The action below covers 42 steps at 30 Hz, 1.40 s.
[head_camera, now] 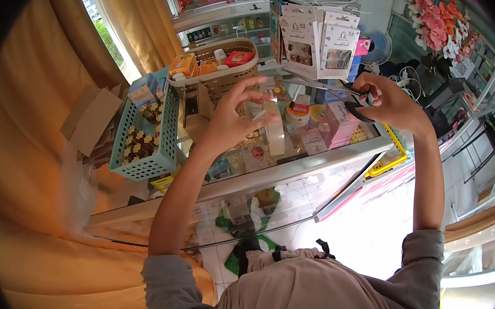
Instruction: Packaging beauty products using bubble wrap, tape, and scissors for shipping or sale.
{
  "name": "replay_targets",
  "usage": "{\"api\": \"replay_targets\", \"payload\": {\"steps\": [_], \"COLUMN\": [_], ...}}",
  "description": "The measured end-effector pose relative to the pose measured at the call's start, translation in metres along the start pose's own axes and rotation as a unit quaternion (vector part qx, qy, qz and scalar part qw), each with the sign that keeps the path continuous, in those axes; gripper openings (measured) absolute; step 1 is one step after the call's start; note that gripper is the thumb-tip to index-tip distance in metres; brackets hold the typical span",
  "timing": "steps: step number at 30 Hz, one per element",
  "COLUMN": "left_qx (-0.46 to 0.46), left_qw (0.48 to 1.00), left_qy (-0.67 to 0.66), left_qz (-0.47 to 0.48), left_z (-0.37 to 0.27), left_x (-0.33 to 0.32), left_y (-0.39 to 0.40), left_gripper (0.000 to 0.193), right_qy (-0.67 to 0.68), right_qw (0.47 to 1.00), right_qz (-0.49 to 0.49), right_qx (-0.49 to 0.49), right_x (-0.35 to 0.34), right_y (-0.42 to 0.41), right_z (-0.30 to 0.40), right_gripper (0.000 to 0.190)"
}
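My left hand (237,117) is raised over the glass counter, thumb and fingers curled around what looks like clear adhesive tape. A tape roll (275,134), seen edge-on, is just beyond my thumb; whether it hangs from the hand or stands on the glass is unclear. In my right hand (389,98) are scissors (328,85) with black handles. Their metal blades are spread and point left, towards my left fingertips. Beneath the blades are a round white tub (298,114) with an orange label and a stack of pink boxes (340,124).
A mint plastic basket (145,160) holds small flower-topped items, left of a beige woven-style basket (215,82) with orange packs. White packs of artificial nails (299,44) hang at the back. Folded cardboard (92,120) leans at left, and a yellow basket (391,158) is right of the counter.
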<state>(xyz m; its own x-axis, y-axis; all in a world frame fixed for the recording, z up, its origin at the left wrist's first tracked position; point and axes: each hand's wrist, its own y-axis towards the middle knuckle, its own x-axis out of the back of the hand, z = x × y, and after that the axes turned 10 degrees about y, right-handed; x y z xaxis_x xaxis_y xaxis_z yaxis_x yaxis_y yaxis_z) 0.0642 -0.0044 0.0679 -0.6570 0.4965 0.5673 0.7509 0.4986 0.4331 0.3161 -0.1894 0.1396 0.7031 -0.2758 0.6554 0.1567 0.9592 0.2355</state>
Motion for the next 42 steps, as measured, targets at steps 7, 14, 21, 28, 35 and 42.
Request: {"api": "replay_targets", "payload": {"steps": [7,14,21,28,35,42], "left_qx": [-0.012,-0.005,-0.006,0.0,0.006,0.003], "left_qw": [1.0,1.0,1.0,1.0,1.0,1.0], "left_qy": [0.002,0.005,0.001,0.004,0.005,0.016], "left_qz": [0.004,0.003,0.005,0.003,0.008,-0.023], "left_z": [-0.006,-0.007,-0.007,-0.007,-0.009,-0.004], "left_x": [-0.001,-0.001,-0.001,-0.001,-0.003,-0.003], "left_y": [-0.002,-0.004,-0.005,-0.006,-0.007,-0.009], "left_gripper": [0.069,0.068,0.068,0.069,0.071,0.076], "right_qy": [0.041,0.038,0.046,0.077,0.086,-0.077], "right_qw": [0.998,0.995,0.994,0.992,0.992,0.997], "right_qz": [0.048,0.088,0.097,0.102,0.09,0.004], "right_qx": [0.005,-0.023,-0.005,-0.005,-0.006,-0.012], "right_x": [-0.007,-0.004,-0.005,-0.006,-0.008,-0.033], "right_y": [0.024,0.038,0.04,0.044,0.045,0.046], "right_z": [-0.002,0.003,0.006,-0.002,-0.01,-0.032], "right_gripper": [0.018,0.013,0.01,0.008,0.009,0.015]}}
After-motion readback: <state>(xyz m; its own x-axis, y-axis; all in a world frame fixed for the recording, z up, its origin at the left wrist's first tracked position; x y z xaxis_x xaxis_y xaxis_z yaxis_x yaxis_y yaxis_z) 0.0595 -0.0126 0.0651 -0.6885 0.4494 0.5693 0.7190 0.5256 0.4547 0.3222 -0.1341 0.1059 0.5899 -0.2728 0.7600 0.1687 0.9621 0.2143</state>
